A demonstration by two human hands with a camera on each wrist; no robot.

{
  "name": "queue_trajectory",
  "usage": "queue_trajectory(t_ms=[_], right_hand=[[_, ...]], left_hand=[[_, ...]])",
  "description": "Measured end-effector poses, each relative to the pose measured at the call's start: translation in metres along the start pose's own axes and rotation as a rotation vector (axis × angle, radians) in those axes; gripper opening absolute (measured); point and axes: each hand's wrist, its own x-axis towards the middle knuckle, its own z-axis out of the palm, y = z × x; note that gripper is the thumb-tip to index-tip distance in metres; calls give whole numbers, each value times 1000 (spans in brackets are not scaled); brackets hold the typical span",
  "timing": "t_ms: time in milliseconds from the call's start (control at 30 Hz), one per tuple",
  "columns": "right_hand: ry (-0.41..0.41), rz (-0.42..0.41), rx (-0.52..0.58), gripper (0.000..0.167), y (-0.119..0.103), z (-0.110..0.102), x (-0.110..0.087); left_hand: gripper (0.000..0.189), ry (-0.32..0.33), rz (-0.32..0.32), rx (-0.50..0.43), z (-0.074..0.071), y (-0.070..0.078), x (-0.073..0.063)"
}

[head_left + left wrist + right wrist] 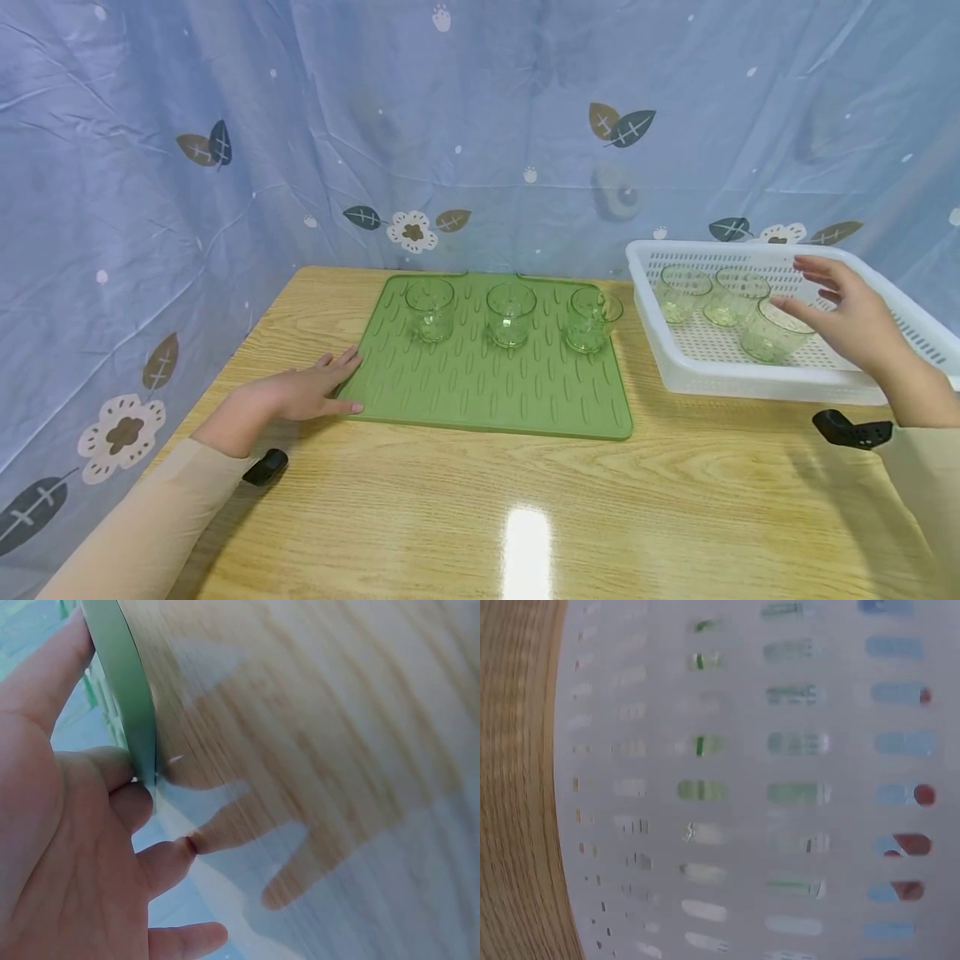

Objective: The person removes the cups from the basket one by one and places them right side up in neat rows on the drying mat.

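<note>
My left hand (pixel 309 393) rests at the left edge of a green ribbed mat (pixel 450 392), its fingers extended. In the left wrist view its thumb and fingers touch the mat's rim (pixel 129 690). Three clear glasses stand in a row on the mat: a left glass (pixel 431 312), a middle glass (pixel 511 317) and a right glass (pixel 591 321). Over a white slotted basket (pixel 675 367) hovers my right hand (pixel 855 321), fingers spread and holding nothing. Its thumb is near the closest glass (pixel 772 333) of three inside the basket.
The other basket glasses, one at the left (pixel 681 296) and one in the middle (pixel 735 298), sit behind the closest one. All stands on a wooden table (pixel 420 508). A blue patterned curtain (pixel 480 125) hangs behind. The basket's slotted wall (pixel 742 825) fills the right wrist view.
</note>
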Motion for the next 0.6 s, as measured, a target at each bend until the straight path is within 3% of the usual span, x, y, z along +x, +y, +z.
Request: queue_trajectory(t_ms=[167, 600], right_hand=[[-66, 54, 26, 83, 9, -3, 4], [-355, 128, 7, 96, 35, -13, 16]], left_hand=[[96, -1, 1, -7, -1, 1, 0], [98, -13, -3, -6, -1, 1, 0]])
